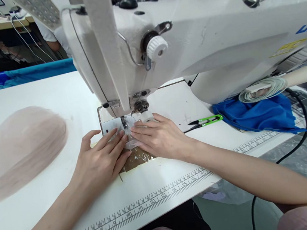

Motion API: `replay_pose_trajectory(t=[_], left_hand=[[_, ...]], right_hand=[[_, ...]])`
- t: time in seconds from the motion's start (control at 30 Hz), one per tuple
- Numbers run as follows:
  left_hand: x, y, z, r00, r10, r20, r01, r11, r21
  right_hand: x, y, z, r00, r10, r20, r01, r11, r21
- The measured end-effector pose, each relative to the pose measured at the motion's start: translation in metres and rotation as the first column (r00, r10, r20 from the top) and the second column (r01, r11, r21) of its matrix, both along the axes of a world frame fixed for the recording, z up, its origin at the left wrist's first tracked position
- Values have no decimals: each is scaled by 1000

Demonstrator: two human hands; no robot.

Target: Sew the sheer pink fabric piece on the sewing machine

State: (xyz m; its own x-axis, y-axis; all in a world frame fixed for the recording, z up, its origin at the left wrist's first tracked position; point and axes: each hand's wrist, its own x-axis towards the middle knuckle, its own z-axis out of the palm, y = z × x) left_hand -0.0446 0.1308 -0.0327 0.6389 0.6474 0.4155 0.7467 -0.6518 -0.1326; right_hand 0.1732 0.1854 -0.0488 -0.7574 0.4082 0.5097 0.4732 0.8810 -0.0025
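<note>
My left hand [101,157] lies flat on the white table, fingers stretched toward the presser foot [124,123] of a white sewing machine [202,37]. My right hand [160,136] rests beside it, fingers also extended. Both sets of fingertips press on a small piece of sheer pale fabric [131,142] lying on the metal needle plate [109,126], just in front of the foot. The fabric is nearly see-through and partly hidden under my fingers.
A pile of pinkish sheer mesh [19,147] lies at the left. Green-handled thread snips [206,120] sit right of my right hand. A blue cloth [263,113], a coil of white tape [263,89] and a black cable [302,125] are further right. A printed ruler [153,198] runs along the table's front edge.
</note>
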Motion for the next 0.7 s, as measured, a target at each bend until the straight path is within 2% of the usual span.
replay_pose_trajectory(t=[0.13, 0.47, 0.7], left_hand=[[-1, 2, -2, 1000, 12, 16, -12, 1000, -8], [-6, 5, -5, 999, 37, 0, -37, 999, -37], [-4, 9, -5, 999, 33, -17, -33, 999, -23]], right_hand=[[-1, 1, 0, 1000, 4, 4, -4, 999, -35], [-3, 5, -2, 998, -41, 41, 40, 999, 18], [-3, 8, 0, 998, -45, 55, 45, 999, 4]])
